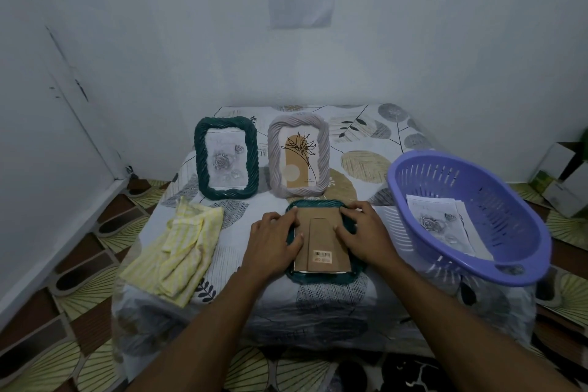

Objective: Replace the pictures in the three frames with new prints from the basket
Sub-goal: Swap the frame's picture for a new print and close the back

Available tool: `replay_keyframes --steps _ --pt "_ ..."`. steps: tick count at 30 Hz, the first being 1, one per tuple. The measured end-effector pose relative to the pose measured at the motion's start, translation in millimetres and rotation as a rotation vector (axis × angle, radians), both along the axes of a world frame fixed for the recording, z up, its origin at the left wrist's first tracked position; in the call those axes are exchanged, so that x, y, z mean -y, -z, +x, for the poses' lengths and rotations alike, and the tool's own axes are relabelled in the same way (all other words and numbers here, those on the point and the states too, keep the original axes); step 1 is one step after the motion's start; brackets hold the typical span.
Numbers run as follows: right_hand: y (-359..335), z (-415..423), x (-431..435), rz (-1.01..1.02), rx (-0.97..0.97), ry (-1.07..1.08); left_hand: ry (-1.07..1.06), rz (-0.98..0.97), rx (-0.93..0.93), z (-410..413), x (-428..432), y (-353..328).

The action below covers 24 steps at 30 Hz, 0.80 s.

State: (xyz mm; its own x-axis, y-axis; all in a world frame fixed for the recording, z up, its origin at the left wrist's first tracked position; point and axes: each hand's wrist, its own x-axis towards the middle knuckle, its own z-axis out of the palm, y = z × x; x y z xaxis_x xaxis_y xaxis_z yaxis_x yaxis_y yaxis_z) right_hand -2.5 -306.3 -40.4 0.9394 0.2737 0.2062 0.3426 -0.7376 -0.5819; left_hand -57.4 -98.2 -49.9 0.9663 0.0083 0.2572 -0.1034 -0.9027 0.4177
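Fingers [281, 219] atop face-down frame [318, 278]

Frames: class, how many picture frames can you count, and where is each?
3. A green frame stands back left, a grey frame stands beside it, and a third frame lies face down in front.

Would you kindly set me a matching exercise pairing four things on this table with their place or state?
Things: 1 dark green twisted-rope frame with brown cardboard back; 2 pale grey twisted-rope frame; 3 purple slotted plastic basket; 4 yellow striped cloth.
States: A holds paper prints; B crumpled at front left; C lies face down; D stands upright, showing a line-drawn flower.
Pairs: 1-C; 2-D; 3-A; 4-B.
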Motion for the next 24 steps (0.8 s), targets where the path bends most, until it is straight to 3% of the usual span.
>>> replay_keyframes --steps 10,16,24 --pt "-1 8 0 -0.057 -0.021 -0.024 0.006 -0.013 -0.050 4 -2 -1" --pt "-13 17 -7 -0.223 -0.028 -0.064 0.011 0.004 -0.147 15 -10 -13" --pt "-2 -33 11 -0.023 0.085 -0.048 0.073 -0.176 -0.002 -36 -20 0"
